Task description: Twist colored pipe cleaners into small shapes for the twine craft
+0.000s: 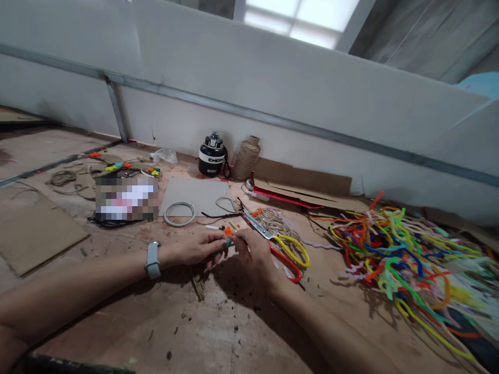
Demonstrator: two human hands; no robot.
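Observation:
My left hand (208, 248), with a watch on its wrist, and my right hand (253, 255) meet at the middle of the table. Both are closed, with fingertips pinching a short green pipe cleaner (230, 242) between them. From beneath my left hand a braided strip of brown twine (198, 284) hangs toward the tabletop; its upper end is hidden by the fingers. Just beyond the fingertips is a small orange pipe cleaner piece (228, 230). Scissors (266, 232) with one yellow and one red handle lie beside my right hand, partly over a heap of loose twine (278, 221).
A large tangle of coloured pipe cleaners (393, 249) covers the right side. Behind stand a black bottle (211, 158) and a twine spool (247, 158), near cardboard strips (304, 179). A ring (166, 214) lies by a grey board (200, 189); a brown board (35, 228) is left.

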